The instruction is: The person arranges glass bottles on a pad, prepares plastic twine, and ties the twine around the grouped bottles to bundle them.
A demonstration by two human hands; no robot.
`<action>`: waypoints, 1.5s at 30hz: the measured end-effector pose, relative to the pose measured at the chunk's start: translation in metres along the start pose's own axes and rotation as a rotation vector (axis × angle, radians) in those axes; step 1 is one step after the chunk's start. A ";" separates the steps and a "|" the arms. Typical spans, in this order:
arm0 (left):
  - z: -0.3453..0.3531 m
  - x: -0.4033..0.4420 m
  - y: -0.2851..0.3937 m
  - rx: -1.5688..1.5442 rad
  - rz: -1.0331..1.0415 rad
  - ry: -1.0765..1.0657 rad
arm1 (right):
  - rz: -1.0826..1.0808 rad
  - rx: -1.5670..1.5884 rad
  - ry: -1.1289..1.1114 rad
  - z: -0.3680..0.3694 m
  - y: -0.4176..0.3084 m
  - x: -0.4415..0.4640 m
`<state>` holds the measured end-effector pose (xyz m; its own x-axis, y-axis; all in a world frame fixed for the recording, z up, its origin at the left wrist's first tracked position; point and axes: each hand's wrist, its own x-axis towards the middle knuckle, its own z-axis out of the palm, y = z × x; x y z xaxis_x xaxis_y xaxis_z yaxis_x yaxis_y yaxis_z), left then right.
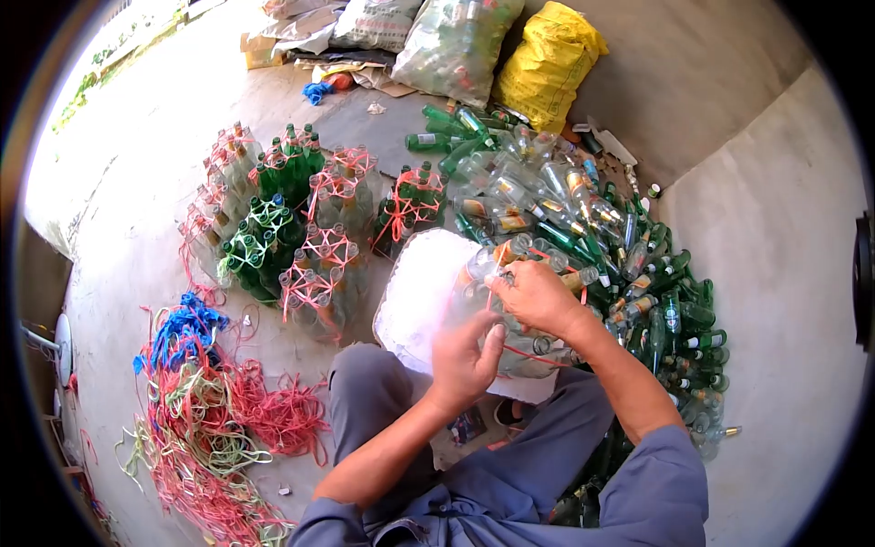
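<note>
A cluster of clear glass bottles [540,345] stands on a white board [415,290] in front of my knees. Pink-red plastic string [533,356] runs around and across the bottle necks. My right hand [538,296] is closed over the near necks, pinching the string between thumb and fingers. Lower and to the left, my left hand [467,357] is slightly blurred, its fingers curled and pinched on the same string beside the bottles. Part of the bottle cluster is hidden behind both hands.
Bundles of string-tied bottles [319,278] stand on the floor at left. Loose green and clear bottles [670,314] are heaped at right. A tangle of coloured string [205,410] lies lower left. A yellow sack [550,68] and a bottle-filled sack [456,50] stand at the back.
</note>
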<state>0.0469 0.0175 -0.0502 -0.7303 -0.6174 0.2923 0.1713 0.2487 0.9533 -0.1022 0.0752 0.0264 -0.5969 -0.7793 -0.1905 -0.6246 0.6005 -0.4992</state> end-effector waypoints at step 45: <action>0.000 0.005 -0.009 -0.341 -0.167 -0.098 | 0.257 -0.374 0.160 -0.029 0.073 -0.072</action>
<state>0.0417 0.0116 -0.0572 -0.8235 -0.5504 0.1377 0.2424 -0.1217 0.9625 -0.1196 0.1809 0.0282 -0.8072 -0.5777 -0.1212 -0.5677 0.8160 -0.1090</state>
